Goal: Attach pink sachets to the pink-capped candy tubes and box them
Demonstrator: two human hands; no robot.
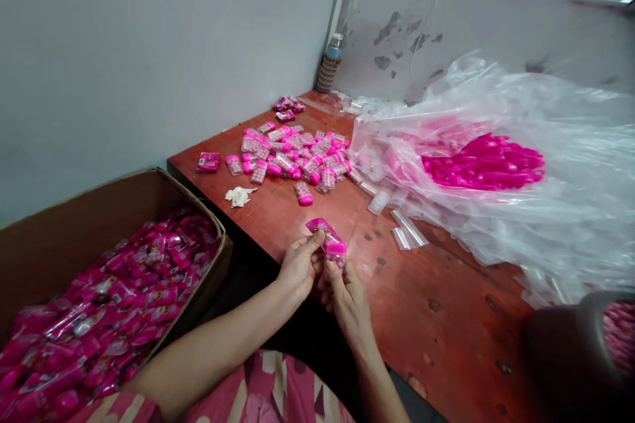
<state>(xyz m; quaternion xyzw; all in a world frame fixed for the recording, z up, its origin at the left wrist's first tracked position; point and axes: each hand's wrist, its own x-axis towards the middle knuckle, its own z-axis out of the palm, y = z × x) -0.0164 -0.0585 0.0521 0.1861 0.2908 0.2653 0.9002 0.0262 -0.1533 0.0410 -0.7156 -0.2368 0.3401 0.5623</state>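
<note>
At the table's near edge my left hand (298, 267) pinches a pink printed plastic sleeve (321, 227) between thumb and fingers. Close beside it, my right hand (350, 297) is closed on a small clear candy container (336, 255) with a bright pink cap. Sleeve and container touch or overlap; how far one sits inside the other I cannot tell. Just beyond my hands lies a single candy container (303, 194) with a pink cap. Behind it spreads a heap of similar filled containers (297, 152).
A cardboard box (191, 195) of pink wrapped packs stands left of the red table (397, 297). Flat pink sleeves (208, 162), white crumpled material (239, 196) and clear tubes (409, 231) lie around. A plastic bag (496, 231) holds pink pieces. A bottle (330, 66) stands behind; a dark bucket (560, 344) at right.
</note>
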